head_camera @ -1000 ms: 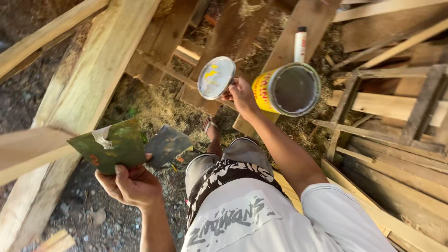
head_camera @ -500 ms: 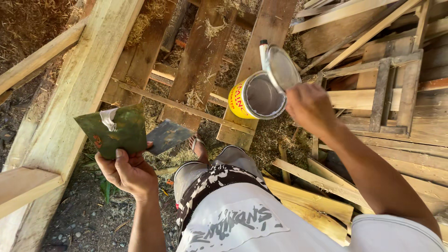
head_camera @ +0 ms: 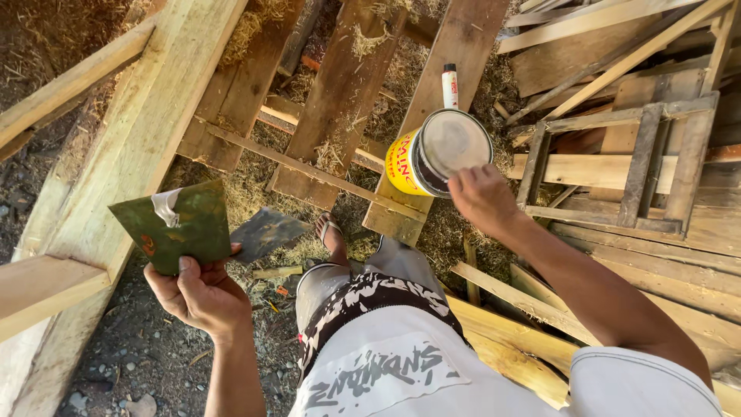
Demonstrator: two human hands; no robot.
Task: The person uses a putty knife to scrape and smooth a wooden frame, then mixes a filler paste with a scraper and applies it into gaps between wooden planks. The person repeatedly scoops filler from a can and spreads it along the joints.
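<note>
My left hand (head_camera: 202,295) holds a dark green flat card (head_camera: 174,225) smeared with pale putty, together with a grey metal scraper blade (head_camera: 265,232) that sticks out to the right. My right hand (head_camera: 482,198) rests its fingers on the round lid (head_camera: 455,144) that sits on top of a yellow tin can (head_camera: 407,164). The can stands on a wooden plank (head_camera: 440,100). A small white tube with a red cap (head_camera: 449,85) stands just behind the can.
A long pale timber beam (head_camera: 123,177) runs diagonally at the left. A slatted wooden frame (head_camera: 617,166) and stacked planks lie at the right. Straw covers the ground between boards. My sandalled foot (head_camera: 330,235) stands on the dirt below.
My right hand brought the lid from the air down onto the can's mouth. The left hand with card and scraper stayed about where it was.
</note>
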